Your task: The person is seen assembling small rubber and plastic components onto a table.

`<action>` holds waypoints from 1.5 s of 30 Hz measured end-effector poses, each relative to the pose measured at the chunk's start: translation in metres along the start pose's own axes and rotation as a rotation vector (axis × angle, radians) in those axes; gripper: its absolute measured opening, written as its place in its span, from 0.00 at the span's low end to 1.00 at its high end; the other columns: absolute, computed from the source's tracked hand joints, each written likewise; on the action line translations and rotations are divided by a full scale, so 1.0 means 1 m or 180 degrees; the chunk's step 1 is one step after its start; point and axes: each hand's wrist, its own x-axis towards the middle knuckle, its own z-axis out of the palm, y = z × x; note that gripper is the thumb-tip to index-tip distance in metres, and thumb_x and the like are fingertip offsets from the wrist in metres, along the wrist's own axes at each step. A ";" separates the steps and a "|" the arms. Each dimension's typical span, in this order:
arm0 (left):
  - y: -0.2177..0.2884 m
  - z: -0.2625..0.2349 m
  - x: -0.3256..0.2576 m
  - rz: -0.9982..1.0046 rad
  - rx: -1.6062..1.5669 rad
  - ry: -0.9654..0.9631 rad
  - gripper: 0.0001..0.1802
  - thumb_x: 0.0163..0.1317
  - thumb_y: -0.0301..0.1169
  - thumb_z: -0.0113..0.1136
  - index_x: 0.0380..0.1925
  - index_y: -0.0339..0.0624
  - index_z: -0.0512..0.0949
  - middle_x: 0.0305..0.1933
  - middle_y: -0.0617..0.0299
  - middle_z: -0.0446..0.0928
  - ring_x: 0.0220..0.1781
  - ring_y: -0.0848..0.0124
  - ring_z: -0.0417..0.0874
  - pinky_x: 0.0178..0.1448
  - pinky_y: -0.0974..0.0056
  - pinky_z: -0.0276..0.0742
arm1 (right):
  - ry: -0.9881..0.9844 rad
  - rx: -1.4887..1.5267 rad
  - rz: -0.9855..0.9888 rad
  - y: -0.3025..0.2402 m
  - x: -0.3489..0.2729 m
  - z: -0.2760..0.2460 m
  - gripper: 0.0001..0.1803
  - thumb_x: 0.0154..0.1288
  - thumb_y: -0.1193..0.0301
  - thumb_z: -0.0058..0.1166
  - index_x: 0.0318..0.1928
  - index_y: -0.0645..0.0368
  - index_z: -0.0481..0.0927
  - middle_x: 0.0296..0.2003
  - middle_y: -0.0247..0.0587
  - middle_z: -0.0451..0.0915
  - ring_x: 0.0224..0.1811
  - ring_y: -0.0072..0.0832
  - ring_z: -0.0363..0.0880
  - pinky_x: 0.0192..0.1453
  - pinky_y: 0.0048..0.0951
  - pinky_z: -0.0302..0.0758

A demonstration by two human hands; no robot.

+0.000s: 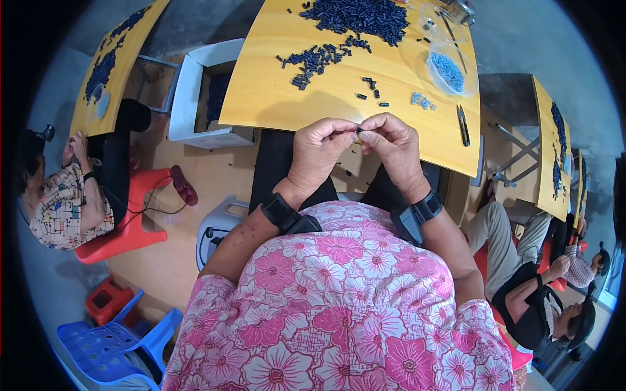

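Observation:
Over the near edge of the yellow table point(261, 98), my left hand point(316, 153) and my right hand point(394, 148) meet fingertip to fingertip. Both are closed in a pinch on a small black part point(359, 130), mostly covered by the fingers. Just beyond them lie a few loose black cylindrical parts point(376, 94). A small cluster of pale blue pieces point(422, 101) sits to their right. Nearer the table's right side rests a pair of black-handled snips point(463, 125). A clear bowl point(431, 77) behind it holds many tiny blue pieces.
A large heap of black parts point(355, 19) covers the far table, with a smaller spread point(316, 60) before it. An open white box point(189, 98) stands left of the table. People work at other tables on both sides. A blue chair point(98, 352) and red stool point(134, 215) are left.

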 end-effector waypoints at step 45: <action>-0.020 0.005 0.012 -0.0699 -0.0441 -0.0553 0.07 0.61 0.23 0.60 0.39 0.33 0.78 0.35 0.63 0.79 0.33 0.79 0.79 0.42 0.71 0.80 | 0.1445 -0.3053 -0.0804 0.027 0.034 -0.102 0.08 0.56 0.73 0.55 0.37 0.60 0.81 0.29 0.48 0.79 0.29 0.40 0.78 0.36 0.34 0.75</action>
